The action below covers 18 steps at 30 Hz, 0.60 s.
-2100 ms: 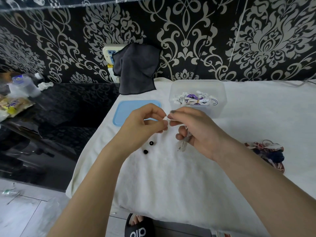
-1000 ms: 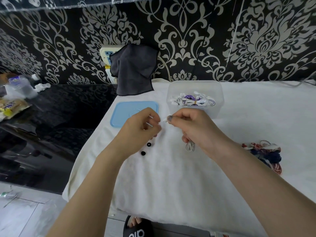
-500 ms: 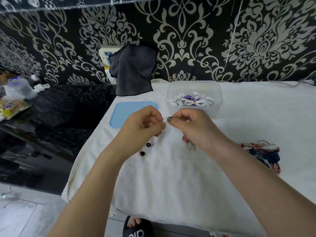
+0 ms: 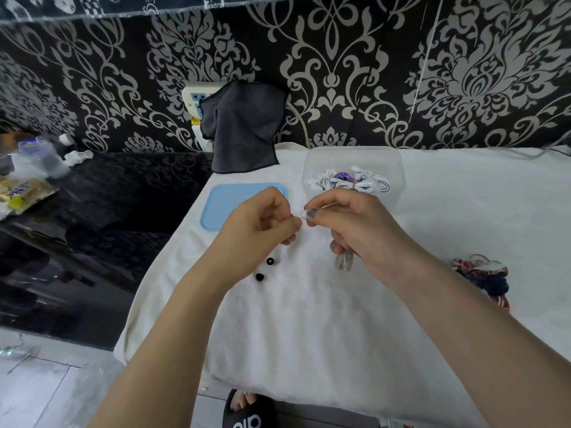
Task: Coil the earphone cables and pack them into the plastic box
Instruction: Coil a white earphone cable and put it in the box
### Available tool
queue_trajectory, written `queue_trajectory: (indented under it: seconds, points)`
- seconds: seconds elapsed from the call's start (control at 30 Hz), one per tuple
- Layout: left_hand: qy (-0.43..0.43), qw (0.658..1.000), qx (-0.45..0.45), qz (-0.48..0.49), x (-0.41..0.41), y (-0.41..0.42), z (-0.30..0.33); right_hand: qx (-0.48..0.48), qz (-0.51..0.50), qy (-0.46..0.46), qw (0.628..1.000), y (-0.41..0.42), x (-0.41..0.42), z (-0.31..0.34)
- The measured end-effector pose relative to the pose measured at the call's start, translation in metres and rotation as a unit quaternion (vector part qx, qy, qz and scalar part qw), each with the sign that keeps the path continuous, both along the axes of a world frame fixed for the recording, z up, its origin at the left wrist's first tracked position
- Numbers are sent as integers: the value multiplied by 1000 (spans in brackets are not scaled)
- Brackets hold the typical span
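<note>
Two hands are seen in the head view, brought together above the white cloth (image 4: pixel 309 319), fingertips almost touching. A thin pale earphone cable (image 4: pixel 343 261) is pinched by the right hand (image 4: pixel 355 230) between thumb and forefinger, and a small coil of it hangs below that hand's curled lower fingers; the left hand (image 4: pixel 262 225) is curled and pinches what appears to be the cable's free end, though the strand itself is too fine to be followed. The short stretch between the two grips runs left to right. The plastic box (image 4: pixel 398 168) lies beyond the hands, slightly right, so it is judged nearer the right hand, which carries the coil; bundled white earphones are already held inside it. The blue lid (image 4: pixel 222 205) lies flat, left of the box. Two black ear tips (image 4: pixel 265 269) rest on the cloth below the left hand, and a red and blue cable bundle (image 4: pixel 482 279) sits well apart, rightward. No readable brand is made out on these things.
</note>
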<state>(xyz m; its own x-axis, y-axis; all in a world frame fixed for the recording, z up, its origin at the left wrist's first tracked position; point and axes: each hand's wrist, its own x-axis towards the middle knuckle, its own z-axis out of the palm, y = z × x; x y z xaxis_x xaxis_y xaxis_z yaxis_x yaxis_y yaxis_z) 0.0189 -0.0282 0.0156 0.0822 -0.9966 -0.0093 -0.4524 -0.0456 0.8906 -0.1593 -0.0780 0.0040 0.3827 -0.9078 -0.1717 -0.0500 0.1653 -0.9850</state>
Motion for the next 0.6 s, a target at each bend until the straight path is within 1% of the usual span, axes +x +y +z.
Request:
queue_trajectory:
  seconds: [0.27, 0.47, 0.6]
  points:
    - [8, 1000, 0, -18, 1, 1, 0, -15, -16, 14, 1000, -1, 1, -1]
    - [7, 1000, -8, -15, 1, 0, 0, -5, -12, -8, 1000, 0, 1, 2]
    - [2, 1000, -14, -16, 1, 1, 0, -16, -2, -4, 1000, 2, 1, 1]
